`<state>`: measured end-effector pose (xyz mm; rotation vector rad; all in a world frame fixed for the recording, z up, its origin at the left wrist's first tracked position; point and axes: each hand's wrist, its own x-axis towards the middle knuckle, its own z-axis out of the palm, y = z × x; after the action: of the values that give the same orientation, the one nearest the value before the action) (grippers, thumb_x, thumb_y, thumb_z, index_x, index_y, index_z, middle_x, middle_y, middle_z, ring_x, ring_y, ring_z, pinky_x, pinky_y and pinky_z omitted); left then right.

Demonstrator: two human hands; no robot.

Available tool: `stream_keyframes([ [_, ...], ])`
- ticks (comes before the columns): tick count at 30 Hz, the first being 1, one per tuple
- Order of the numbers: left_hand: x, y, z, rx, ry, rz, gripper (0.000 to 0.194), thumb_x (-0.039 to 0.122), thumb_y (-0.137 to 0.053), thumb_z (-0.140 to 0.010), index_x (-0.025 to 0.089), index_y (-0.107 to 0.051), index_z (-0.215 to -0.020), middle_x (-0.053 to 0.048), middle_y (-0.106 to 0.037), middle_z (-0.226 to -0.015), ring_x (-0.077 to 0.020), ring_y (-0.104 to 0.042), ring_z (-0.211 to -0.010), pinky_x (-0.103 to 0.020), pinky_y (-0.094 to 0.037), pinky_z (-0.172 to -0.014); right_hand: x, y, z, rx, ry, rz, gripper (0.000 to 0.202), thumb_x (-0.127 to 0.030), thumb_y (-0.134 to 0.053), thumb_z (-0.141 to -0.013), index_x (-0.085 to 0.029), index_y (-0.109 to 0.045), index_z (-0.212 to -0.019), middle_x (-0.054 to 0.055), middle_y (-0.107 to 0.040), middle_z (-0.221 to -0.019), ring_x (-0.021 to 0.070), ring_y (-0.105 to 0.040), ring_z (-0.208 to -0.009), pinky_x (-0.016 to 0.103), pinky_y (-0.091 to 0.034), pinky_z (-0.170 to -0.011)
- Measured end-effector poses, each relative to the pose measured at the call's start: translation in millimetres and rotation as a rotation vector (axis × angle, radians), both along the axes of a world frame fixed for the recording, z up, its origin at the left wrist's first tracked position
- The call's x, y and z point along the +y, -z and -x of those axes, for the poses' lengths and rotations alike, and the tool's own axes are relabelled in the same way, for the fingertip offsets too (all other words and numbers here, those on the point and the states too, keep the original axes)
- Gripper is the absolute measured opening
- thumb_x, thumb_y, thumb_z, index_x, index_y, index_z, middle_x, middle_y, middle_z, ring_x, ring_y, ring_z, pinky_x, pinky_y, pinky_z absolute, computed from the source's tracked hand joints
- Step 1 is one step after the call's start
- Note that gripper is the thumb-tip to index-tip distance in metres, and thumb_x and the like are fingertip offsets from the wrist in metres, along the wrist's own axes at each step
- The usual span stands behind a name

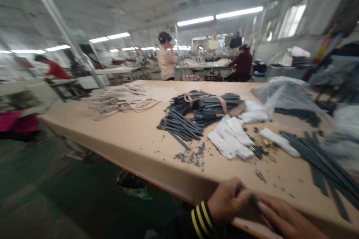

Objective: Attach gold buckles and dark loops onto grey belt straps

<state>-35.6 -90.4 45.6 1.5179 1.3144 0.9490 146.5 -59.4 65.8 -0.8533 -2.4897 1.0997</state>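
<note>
My left hand [227, 201], in a dark sleeve with yellow stripes, is closed at the table's near edge. Between it and my right hand [284, 214] runs a dark strap [253, 200], pinched by both; motion blur and my fingers hide most of it. Dark grey straps [322, 157] lie to the right of my hands. Beyond my hands are brass-coloured metal pieces [263, 142] beside folded white cloths [231, 138]. Small dark bits [195, 155] are scattered on the tabletop.
The brown-covered table [134, 134] carries bundled dark straps [213, 106], beige straps [120, 99] and a clear plastic bag [291, 95]. A green-rimmed container [137, 190] stands under its edge. Several people are farther back, one in a light top [166, 61].
</note>
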Motion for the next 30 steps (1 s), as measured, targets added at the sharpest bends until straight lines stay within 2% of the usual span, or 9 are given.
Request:
stream_keyframes([
  [1,0.8,-0.7,-0.6,0.008,0.011,-0.020,0.015,0.027,-0.049,-0.079,0.015,-0.054,-0.073,0.004,-0.043,-0.059,-0.0085,-0.037,-0.056,-0.022,-0.030,-0.051,-2.0,-1.0,-0.6,-0.018,0.038,0.031,0.028,-0.044,-0.048,-0.079,-0.019,-0.059,-0.085,0.009,-0.059,-0.085,0.0247,-0.054,-0.089,0.037,-0.044,-0.073],
  [3,4.7,-0.2,-0.5,-0.030,0.049,-0.010,0.019,0.031,-0.047,-0.080,0.014,-0.051,-0.074,0.004,-0.043,-0.060,-0.0078,-0.037,-0.055,-0.020,-0.030,-0.050,-2.1,-3.2,0.1,-0.052,0.086,0.113,0.029,-0.040,-0.041,-0.083,-0.018,-0.057,-0.074,0.005,-0.057,-0.072,0.0188,-0.054,-0.073,0.032,-0.042,-0.066],
  [4,7.0,0.9,0.0,-0.069,0.066,0.034,0.020,0.034,-0.046,-0.080,0.015,-0.049,-0.074,0.005,-0.043,-0.059,-0.0071,-0.037,-0.052,-0.020,-0.029,-0.047,-0.5,-4.3,1.4,-0.062,0.099,0.150,0.033,-0.037,-0.034,-0.086,-0.018,-0.053,-0.067,0.002,-0.053,-0.063,0.0143,-0.050,-0.061,0.028,-0.040,-0.059],
  [7,11.6,4.9,1.1,-0.188,0.110,0.159,0.024,0.041,-0.044,-0.081,0.017,-0.042,-0.078,0.007,-0.041,-0.053,-0.0060,-0.034,-0.042,-0.018,-0.026,-0.040,6.4,-8.5,6.1,-0.014,0.080,0.236,0.032,-0.031,-0.034,-0.088,-0.016,-0.046,-0.062,-0.003,-0.044,-0.055,0.0087,-0.039,-0.050,0.023,-0.032,-0.050],
  [11,13.2,5.2,0.1,-0.192,0.127,0.174,0.023,0.041,-0.041,-0.083,0.018,-0.039,-0.079,0.008,-0.040,-0.050,-0.0061,-0.033,-0.039,-0.018,-0.025,-0.039,13.6,-9.9,7.4,0.034,0.058,0.308,0.027,-0.029,-0.036,-0.087,-0.013,-0.050,-0.070,-0.004,-0.044,-0.054,0.0070,-0.038,-0.048,0.020,-0.029,-0.048],
  [18,19.2,-5.7,2.9,0.112,0.169,-0.033,0.019,0.034,-0.040,-0.085,0.016,-0.045,-0.078,0.003,-0.047,-0.064,-0.0096,-0.040,-0.057,-0.021,-0.032,-0.054,26.6,7.4,3.7,0.052,-0.012,0.503,0.037,-0.039,-0.034,-0.088,-0.012,-0.052,-0.071,-0.002,-0.050,-0.053,0.0061,-0.039,-0.042,0.018,-0.030,-0.044],
  [25,35.6,-1.3,19.0,0.062,0.353,0.055,0.018,0.035,-0.031,-0.088,0.018,-0.039,-0.091,0.000,-0.055,-0.071,-0.0123,-0.047,-0.064,-0.023,-0.034,-0.061,45.9,23.8,13.2,0.099,-0.070,0.461,0.041,-0.043,-0.033,-0.088,-0.011,-0.054,-0.075,-0.003,-0.045,-0.054,0.0055,-0.037,-0.046,0.017,-0.030,-0.045],
  [28,47.3,3.1,26.3,0.071,0.364,0.070,0.021,0.038,-0.032,-0.088,0.018,-0.040,-0.087,-0.001,-0.055,-0.071,-0.0121,-0.046,-0.064,-0.023,-0.034,-0.061,56.1,29.9,19.3,0.099,-0.096,0.558,0.044,-0.048,-0.031,-0.087,-0.011,-0.054,-0.080,-0.003,-0.048,-0.055,0.0054,-0.039,-0.043,0.017,-0.030,-0.044],
  [30,56.1,9.8,29.3,0.022,0.348,0.116,0.024,0.040,-0.032,-0.087,0.018,-0.041,-0.086,0.000,-0.054,-0.070,-0.0116,-0.044,-0.063,-0.023,-0.033,-0.060,62.6,33.3,23.7,0.105,-0.051,0.580,0.047,-0.051,-0.030,-0.086,-0.011,-0.055,-0.081,-0.002,-0.047,-0.055,0.0055,-0.039,-0.043,0.017,-0.030,-0.044],
])
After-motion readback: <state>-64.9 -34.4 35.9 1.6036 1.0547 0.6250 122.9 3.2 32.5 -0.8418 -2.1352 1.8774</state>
